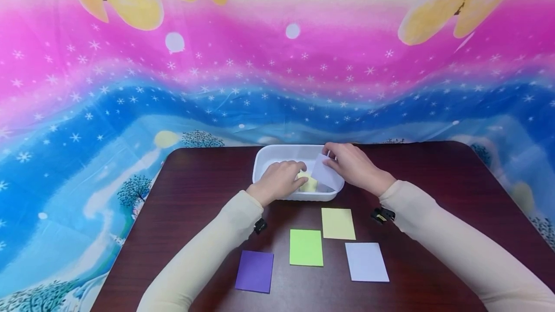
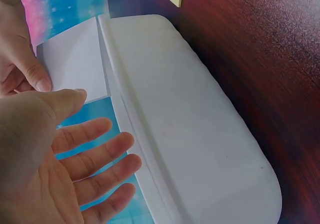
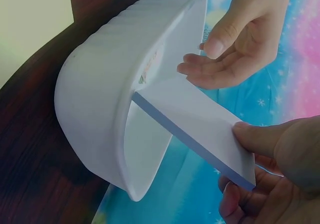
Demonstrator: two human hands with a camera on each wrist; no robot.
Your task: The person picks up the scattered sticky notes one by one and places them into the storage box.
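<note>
The inside of the bin (image 2: 187,114) is mostly hidden in the left wrist view, where only its outer wall is shown, and part of the yellow piece (image 1: 310,184) inside it is covered by the left hand (image 1: 279,179) in the head view; whether it is a pad or a single sheet cannot be told. A small printed patch (image 3: 151,63) is seen on the bin's inside, too blurred to be read.

The held pad (image 3: 202,124) is tilted at the bin's right end, with its lower end inside the rim. It is pinched between the thumb and fingers of the right hand (image 1: 355,165). The left hand's fingers are released, loosely spread over the bin.

The held pad is plain, flat and whitish, with a thick, bluish-grey edge. On the counter (image 1: 195,211), a yellow pad (image 1: 338,224), a green pad (image 1: 306,248), a purple pad (image 1: 254,271) and a white pad (image 1: 367,262) are laid flat, apart from one another.
</note>
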